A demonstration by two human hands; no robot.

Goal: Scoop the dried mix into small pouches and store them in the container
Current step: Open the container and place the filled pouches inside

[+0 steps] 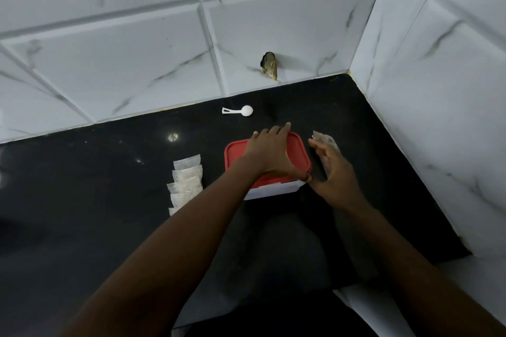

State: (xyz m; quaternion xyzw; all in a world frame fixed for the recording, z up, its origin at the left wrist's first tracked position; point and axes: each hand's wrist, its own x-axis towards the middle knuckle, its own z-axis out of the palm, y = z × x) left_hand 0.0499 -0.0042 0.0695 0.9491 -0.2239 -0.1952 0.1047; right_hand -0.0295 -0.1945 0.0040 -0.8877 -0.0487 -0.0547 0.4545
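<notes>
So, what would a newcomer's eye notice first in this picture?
The red lid on the white container in the middle, with the left hand lying flat on it. Next, the row of filled pouches just left of it, and the white scoop lying beyond.

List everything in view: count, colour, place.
Counter: one, black, underneath.
Tiles: many, white marbled, back and right walls.
Hole: one, dark, back wall.
Scoop: one, white, near back wall.
Container: one, white, centre.
Lid: one, red, on container.
Pouches: about five, white, row left of container.
Bag: one, clear, right of container.
Left hand: flat on lid.
Right hand: by bag, grip unclear.
</notes>
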